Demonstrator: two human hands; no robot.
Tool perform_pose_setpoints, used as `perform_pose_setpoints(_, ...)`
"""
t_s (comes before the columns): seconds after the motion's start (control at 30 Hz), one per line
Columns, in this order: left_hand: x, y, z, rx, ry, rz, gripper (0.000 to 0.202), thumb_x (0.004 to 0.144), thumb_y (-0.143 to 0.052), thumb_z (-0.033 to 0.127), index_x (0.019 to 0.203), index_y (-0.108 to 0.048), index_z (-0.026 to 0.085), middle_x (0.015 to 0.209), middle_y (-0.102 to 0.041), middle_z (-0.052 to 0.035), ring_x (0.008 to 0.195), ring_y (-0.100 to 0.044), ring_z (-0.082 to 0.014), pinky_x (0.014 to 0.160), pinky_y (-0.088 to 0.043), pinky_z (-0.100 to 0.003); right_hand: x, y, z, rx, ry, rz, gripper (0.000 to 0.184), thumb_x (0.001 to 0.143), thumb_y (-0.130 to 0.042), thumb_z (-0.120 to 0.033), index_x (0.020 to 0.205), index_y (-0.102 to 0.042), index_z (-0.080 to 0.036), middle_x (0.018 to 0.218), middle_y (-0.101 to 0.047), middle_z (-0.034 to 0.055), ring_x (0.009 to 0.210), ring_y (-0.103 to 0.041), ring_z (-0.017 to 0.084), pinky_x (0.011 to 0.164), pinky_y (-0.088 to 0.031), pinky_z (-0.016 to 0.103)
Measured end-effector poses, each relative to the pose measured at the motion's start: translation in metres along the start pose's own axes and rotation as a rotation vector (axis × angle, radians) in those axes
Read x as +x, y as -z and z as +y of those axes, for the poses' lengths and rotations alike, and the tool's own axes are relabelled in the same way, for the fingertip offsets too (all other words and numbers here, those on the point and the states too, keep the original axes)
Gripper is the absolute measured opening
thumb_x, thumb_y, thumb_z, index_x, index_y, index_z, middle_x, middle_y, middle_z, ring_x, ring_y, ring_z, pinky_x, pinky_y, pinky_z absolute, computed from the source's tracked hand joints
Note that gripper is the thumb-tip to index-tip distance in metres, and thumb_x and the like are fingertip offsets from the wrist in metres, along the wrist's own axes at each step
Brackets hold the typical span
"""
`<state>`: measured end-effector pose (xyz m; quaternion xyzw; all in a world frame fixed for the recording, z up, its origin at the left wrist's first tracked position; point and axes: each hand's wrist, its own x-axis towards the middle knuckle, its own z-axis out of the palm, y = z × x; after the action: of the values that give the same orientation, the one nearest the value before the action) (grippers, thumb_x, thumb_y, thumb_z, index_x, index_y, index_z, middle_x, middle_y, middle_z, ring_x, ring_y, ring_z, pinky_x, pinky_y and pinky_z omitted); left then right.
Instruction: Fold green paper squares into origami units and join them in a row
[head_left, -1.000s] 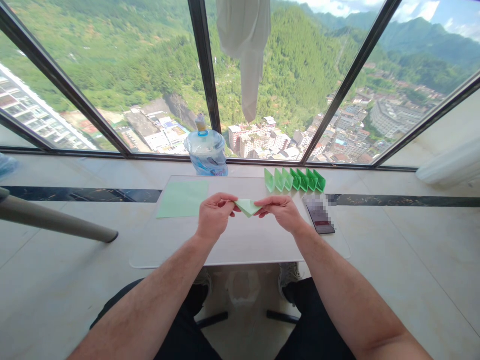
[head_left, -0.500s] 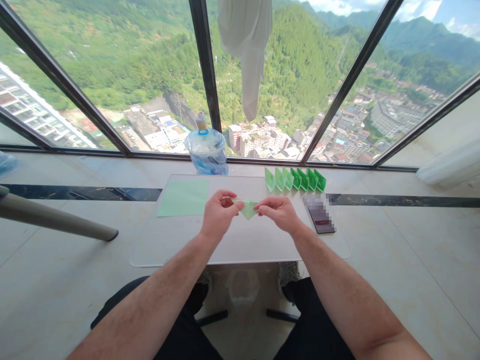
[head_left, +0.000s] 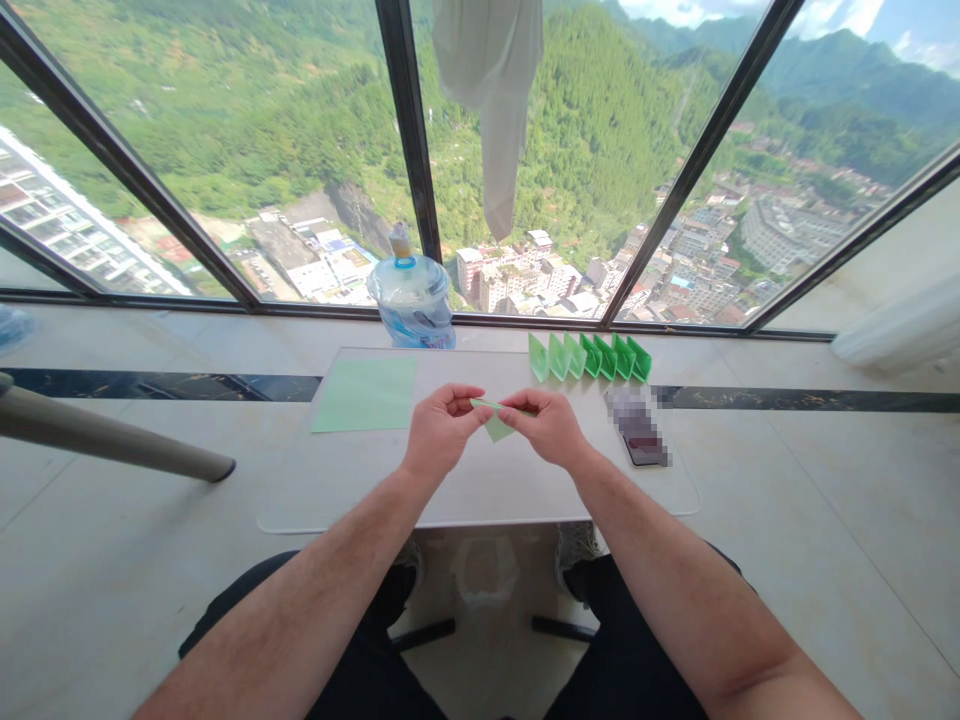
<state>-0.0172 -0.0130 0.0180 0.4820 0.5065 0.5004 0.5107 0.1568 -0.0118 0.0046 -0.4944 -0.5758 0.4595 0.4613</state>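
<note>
past the 12 o'clock edge of the surface (head_left: 480,490) a jug (head_left: 411,305) is seen. on it a sheet (head_left: 365,394) is laid at 10 o'clock, a row of pieces (head_left: 589,357) at 1 o'clock, a phone (head_left: 639,427) at 3 o'clock. at centre, a folded paper (head_left: 495,425) is pinched by the left hand (head_left: 439,435) and right hand (head_left: 551,428).

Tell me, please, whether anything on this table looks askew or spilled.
Nothing stands out. The folded green pieces stand in a tidy row, the sheet and phone lie flat, the water bottle is upright; left hand and right hand pinch a folded paper.
</note>
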Motion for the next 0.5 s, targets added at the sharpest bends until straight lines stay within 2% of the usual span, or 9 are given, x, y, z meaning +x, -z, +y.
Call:
perform_pose_setpoints(0.1,-0.0001,0.0006,0.0009,-0.066,0.066,-0.015,0.040,0.059,-0.088,0.038,0.088,-0.072,0.015,0.068,-0.070,-0.0015,0.061,-0.059,-0.0129,0.060,-0.047,-0.026,0.0000,0.0008,0.0002,0.008,-0.002,0.009,0.023,0.071,-0.077,-0.039,0.081,-0.076,-0.018,0.076,-0.075,0.0049,0.069,-0.065,0.018,0.064,-0.049,0.029)
perform_pose_setpoints(0.23,0.0017,0.0006,-0.0014,-0.126,0.123,-0.026,0.039,0.056,-0.090,0.040,0.081,-0.074,0.014,0.074,-0.073,-0.0044,0.065,-0.061,-0.0138,0.066,-0.051,-0.028,0.0000,0.0012,0.0022,0.003,0.007,0.011,0.022,0.072,-0.077,-0.038,0.079,-0.075,-0.017,0.076,-0.075,0.0047,0.068,-0.065,0.017,0.065,-0.050,0.029)
perform_pose_setpoints(0.5,0.0047,0.0013,-0.0075,-0.060,0.096,0.029,0.033,0.056,-0.089,0.039,0.072,-0.074,0.014,0.068,-0.070,-0.0034,0.062,-0.060,-0.0134,0.065,-0.051,-0.029,-0.0009,-0.0008,0.0022,-0.037,0.028,-0.001,0.021,0.075,-0.075,-0.038,0.078,-0.074,-0.018,0.074,-0.074,0.0039,0.067,-0.064,0.016,0.063,-0.048,0.028)
